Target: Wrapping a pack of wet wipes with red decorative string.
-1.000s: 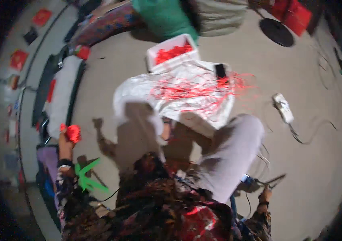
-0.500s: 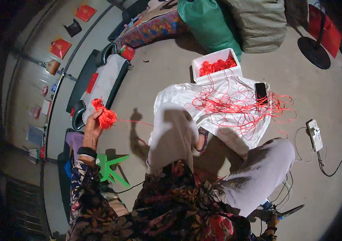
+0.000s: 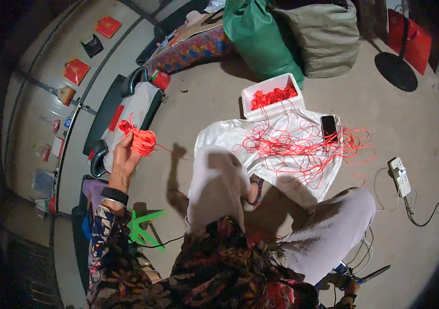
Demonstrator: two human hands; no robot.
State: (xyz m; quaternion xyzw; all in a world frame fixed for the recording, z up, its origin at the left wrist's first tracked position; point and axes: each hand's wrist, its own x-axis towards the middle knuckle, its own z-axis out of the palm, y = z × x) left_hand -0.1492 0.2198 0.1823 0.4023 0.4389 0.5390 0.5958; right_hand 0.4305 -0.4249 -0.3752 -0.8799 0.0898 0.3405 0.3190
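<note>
My left hand (image 3: 125, 158) is raised at the left, its fingers closed round a bundle of red cord (image 3: 142, 142) with loops at the top. From the bundle a thin red strand runs to the right toward my knee. At the lower right edge, my right hand (image 3: 352, 289) is partly cut off and dim. Its fingers appear closed by a dark, long pointed tool (image 3: 375, 274), whose kind I cannot make out. Loose red cord (image 3: 286, 149) lies tangled across a white cloth (image 3: 214, 135) over and beyond my legs.
A white box (image 3: 246, 99) of red cord bundles stands behind the cloth. A black phone (image 3: 328, 129) lies on it. To the right are a power strip (image 3: 399, 176) and cables. A green stool (image 3: 142, 229) is by my left arm; green (image 3: 260, 41) and beige sacks (image 3: 327, 38) stand far back.
My left hand has shifted slightly right with the red cord bundle, which has turned a little. The strand from it hangs slacker. My right hand has barely moved.
</note>
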